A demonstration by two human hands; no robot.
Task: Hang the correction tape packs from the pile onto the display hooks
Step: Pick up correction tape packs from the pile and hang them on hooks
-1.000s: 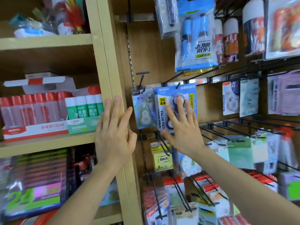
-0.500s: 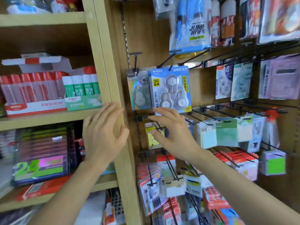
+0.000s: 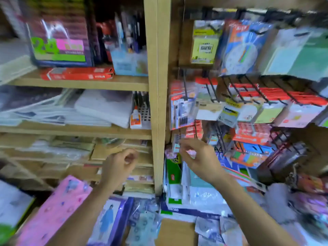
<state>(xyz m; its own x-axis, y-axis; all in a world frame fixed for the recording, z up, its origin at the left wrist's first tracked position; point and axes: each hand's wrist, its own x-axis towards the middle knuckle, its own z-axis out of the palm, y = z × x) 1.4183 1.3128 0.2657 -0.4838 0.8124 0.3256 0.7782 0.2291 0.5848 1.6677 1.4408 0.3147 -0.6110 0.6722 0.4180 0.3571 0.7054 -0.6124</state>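
The left hand (image 3: 120, 167) hangs by the wooden shelves (image 3: 76, 129), its grip loosely curled round nothing. Past the post (image 3: 158, 103), the right hand (image 3: 200, 160) has its grip apart, empty. Blurry correction tape packs (image 3: 208, 229) lie low down, below the black hooks (image 3: 248, 89).

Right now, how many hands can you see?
2. The left hand is loosely curled before the wooden shelves, left of the post; the right hand is right of the post, under the hanging packs. Both look empty.
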